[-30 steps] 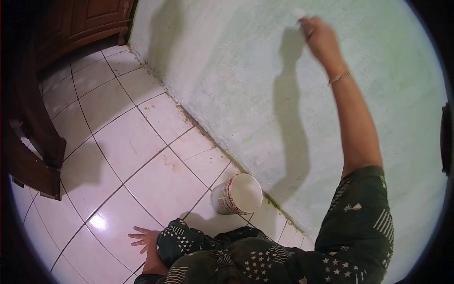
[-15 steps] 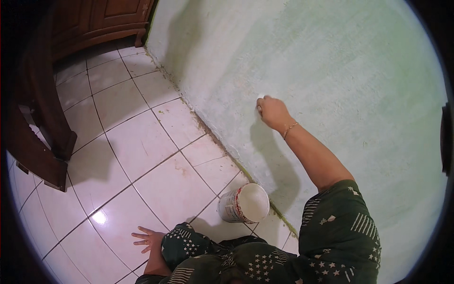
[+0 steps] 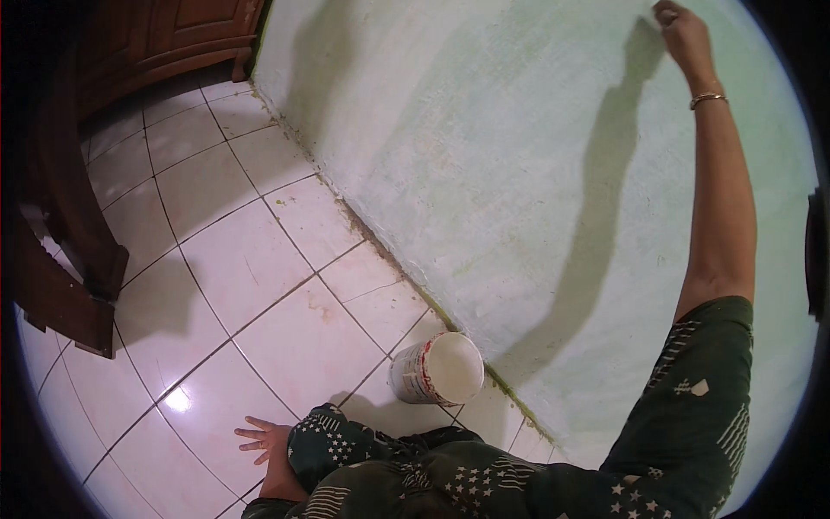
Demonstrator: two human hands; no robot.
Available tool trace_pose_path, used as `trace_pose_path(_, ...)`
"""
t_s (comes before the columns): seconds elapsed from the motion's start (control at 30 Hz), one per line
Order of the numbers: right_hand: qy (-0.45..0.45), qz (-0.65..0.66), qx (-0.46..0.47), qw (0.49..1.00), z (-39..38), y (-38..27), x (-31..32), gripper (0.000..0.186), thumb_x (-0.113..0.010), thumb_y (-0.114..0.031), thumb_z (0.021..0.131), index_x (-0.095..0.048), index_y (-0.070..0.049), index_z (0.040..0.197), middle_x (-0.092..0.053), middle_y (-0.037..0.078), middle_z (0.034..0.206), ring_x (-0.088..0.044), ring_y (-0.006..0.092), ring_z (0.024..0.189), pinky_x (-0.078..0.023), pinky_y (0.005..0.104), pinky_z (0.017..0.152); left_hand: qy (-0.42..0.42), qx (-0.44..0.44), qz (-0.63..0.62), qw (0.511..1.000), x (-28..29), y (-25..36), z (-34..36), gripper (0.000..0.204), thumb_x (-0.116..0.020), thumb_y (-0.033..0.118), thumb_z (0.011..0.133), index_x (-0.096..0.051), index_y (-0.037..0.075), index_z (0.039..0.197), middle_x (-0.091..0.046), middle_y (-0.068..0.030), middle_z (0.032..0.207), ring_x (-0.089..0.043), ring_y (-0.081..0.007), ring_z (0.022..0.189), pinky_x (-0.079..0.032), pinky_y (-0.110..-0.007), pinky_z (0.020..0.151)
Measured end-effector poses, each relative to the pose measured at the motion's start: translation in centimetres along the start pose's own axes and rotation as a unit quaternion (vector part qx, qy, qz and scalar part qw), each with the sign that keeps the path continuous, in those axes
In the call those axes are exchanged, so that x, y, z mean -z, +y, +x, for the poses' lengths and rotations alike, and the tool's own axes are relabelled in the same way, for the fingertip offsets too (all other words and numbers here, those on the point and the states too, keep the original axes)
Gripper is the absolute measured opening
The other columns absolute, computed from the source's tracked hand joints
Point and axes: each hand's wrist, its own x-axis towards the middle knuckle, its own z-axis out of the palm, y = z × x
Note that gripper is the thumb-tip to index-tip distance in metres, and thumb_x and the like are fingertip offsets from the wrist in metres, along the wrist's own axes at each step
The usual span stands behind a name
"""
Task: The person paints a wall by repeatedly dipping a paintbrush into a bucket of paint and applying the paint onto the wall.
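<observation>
My right hand (image 3: 686,36) is raised high against the pale green wall (image 3: 519,156), its fingers closed at the wall's surface. Whatever it grips is hidden by the fingers. A thin bracelet circles that wrist, and the arm's long shadow falls on the wall. Low at the left, my left hand (image 3: 266,439) has its fingers spread beside my knee, over the tiled floor, holding nothing. Between my knees and the wall stands a white bucket (image 3: 413,374) with red marks around its rim and pale content inside. Whitish smears cover much of the wall.
Dark wooden furniture legs (image 3: 93,285) stand at the left, and a carved wooden cabinet (image 3: 194,30) is at the far left corner. White floor tiles (image 3: 246,259) meet the wall along a dirty, greenish edge. A dark object (image 3: 816,255) shows at the right rim.
My right hand has swept up and to the right across the wall, and the arm is now stretched out. The left hand stays spread by the knee; the bucket stands in place.
</observation>
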Motion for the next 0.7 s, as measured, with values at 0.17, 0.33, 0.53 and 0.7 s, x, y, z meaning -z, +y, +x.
trace_pose_path(0.17,0.014,-0.298,0.077,0.951,-2.0,10.6,-2.3,0.021,-0.050,-0.020,0.084,-0.060,-0.006,0.096,-0.063,0.012,0.088,-0.062,0.0307,0.071,-0.049,0.0401,0.063,0.009,-0.027,0.027,0.999,0.3,2.1,-1.0,0.074,-0.037,0.010,0.093,0.016,0.029,0.141,0.012,-0.0097,0.151,-0.007,-0.0370,0.138,-0.024,-0.065,0.098)
trace_pose_path(0.33,-0.181,-0.159,0.071,0.968,-20.4,-6.8,-14.3,0.011,-0.052,-0.011,0.078,-0.055,-0.002,0.084,-0.055,0.018,0.086,-0.057,0.0317,0.080,-0.050,0.0407,0.064,-0.019,0.014,0.062,0.998,-1.1,1.0,1.2,0.076,-0.038,0.010,0.092,0.018,0.029,0.141,0.013,-0.0098,0.150,-0.005,-0.0375,0.138,-0.022,-0.066,0.099)
trace_pose_path(0.53,-0.449,0.135,0.002,0.883,-38.0,-17.5,-19.4,0.012,-0.056,-0.016,0.076,-0.058,-0.004,0.079,-0.058,0.018,0.083,-0.059,0.0345,0.079,-0.048,0.0445,0.071,-0.005,-0.001,-0.018,1.000,0.1,-0.4,0.4,0.077,-0.039,0.009,0.092,0.018,0.028,0.140,0.013,-0.0111,0.150,-0.005,-0.0381,0.137,-0.020,-0.067,0.099)
trace_pose_path(0.7,-0.386,0.242,-0.080,0.887,-39.7,-13.3,-20.1,0.015,-0.050,-0.013,0.078,-0.061,-0.003,0.079,-0.060,0.020,0.078,-0.060,0.0324,0.074,-0.048,0.0411,0.063,0.034,0.009,-0.023,0.999,-1.0,0.4,0.8,0.077,-0.040,0.013,0.092,0.017,0.029,0.141,0.011,-0.0103,0.151,-0.001,-0.0378,0.138,-0.020,-0.068,0.098)
